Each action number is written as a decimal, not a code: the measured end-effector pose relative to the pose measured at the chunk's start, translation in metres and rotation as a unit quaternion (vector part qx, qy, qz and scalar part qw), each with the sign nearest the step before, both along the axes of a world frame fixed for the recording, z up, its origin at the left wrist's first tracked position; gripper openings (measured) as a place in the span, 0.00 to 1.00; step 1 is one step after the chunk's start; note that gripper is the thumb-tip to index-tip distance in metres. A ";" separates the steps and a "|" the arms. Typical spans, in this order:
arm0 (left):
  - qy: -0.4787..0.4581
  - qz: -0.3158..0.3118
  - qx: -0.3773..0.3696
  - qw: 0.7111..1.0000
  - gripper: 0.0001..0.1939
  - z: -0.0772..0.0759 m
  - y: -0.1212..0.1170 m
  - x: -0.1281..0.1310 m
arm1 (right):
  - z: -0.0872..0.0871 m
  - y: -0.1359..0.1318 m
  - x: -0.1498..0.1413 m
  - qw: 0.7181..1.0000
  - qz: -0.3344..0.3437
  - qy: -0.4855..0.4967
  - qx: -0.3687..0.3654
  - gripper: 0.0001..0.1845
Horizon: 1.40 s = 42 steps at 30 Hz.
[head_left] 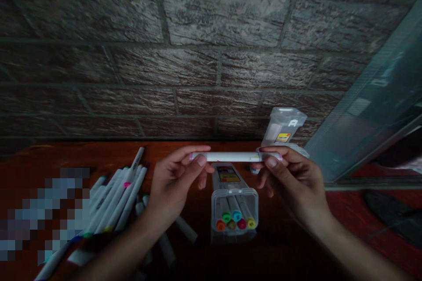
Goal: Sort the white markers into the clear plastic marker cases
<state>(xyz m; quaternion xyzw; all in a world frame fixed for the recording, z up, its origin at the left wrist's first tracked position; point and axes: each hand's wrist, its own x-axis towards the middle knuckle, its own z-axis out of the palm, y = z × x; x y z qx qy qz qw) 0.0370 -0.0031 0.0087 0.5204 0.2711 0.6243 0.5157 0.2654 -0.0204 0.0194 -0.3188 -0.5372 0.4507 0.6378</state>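
A white marker (231, 156) with pale purple ends lies level between my two hands. My left hand (180, 178) pinches its left end between thumb and fingers, and my right hand (290, 175) grips the right end the same way. Below the marker, a clear plastic case (235, 194) lies on the table with its open end toward me. Several markers sit inside it, their ends showing orange, green, blue, red, brown and yellow. To the left of my left hand is a pile of white markers (115, 197) with coloured ends.
A clear plastic lid or case (280, 127) stands at the back right, by the brick wall (227, 66). A few loose markers (186, 229) lie on the wooden table (158, 145) near my left forearm. A glass panel (356, 101) rises at the right.
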 end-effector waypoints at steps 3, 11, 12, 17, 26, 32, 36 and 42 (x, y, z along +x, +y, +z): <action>0.010 0.007 0.006 1.000 0.08 -0.002 0.001 0.000 | 0.000 0.000 0.000 1.000 -0.010 -0.013 0.011 0.06; 0.088 0.060 0.037 0.994 0.07 0.000 0.001 0.002 | 0.002 -0.003 -0.002 0.996 -0.058 -0.058 0.035 0.08; 0.099 0.068 0.041 0.992 0.07 0.001 0.001 0.002 | 0.002 -0.003 -0.003 0.995 -0.061 -0.063 0.040 0.08; 0.118 0.088 0.062 0.987 0.07 0.004 -0.001 0.004 | 0.002 -0.004 -0.003 0.993 -0.067 -0.082 0.057 0.09; 0.123 0.092 0.071 0.986 0.06 0.003 0.000 0.004 | 0.002 -0.004 -0.005 0.992 -0.069 -0.086 0.060 0.08; 0.113 0.067 0.059 0.990 0.04 0.003 0.000 0.002 | 0.002 -0.004 -0.004 0.994 -0.060 -0.078 0.050 0.07; 0.079 0.047 0.051 0.994 0.04 0.000 0.000 0.001 | 0.001 -0.003 -0.003 0.995 -0.053 -0.072 0.043 0.06; 0.040 0.017 0.030 0.999 0.05 -0.006 0.002 -0.001 | 0.000 -0.002 -0.003 0.997 -0.039 -0.057 0.033 0.05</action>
